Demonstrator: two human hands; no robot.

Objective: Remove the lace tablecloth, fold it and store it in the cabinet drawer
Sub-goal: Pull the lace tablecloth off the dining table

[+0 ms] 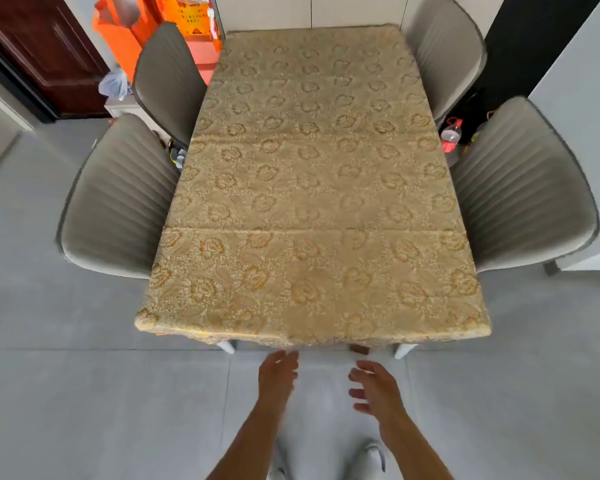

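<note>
A gold floral lace tablecloth (pixel 309 188) lies flat over the whole dining table, its near edge hanging a little over the front. White table legs (pixel 404 349) show under that edge. My left hand (pixel 278 375) hovers just below the near edge, fingers relaxed and holding nothing. A little to the right and lower, my right hand (pixel 374 389) has its fingers spread, with nothing in it. Neither hand touches the cloth. No cabinet drawer is in view.
Several grey padded chairs stand pushed in: two on the left (pixel 118 202) and two on the right (pixel 520 188). A red-capped bottle (pixel 451 135) sits on the floor at the right. Orange items (pixel 125 32) and a dark wooden door (pixel 42 53) are at the back left. Grey tiled floor surrounds the table.
</note>
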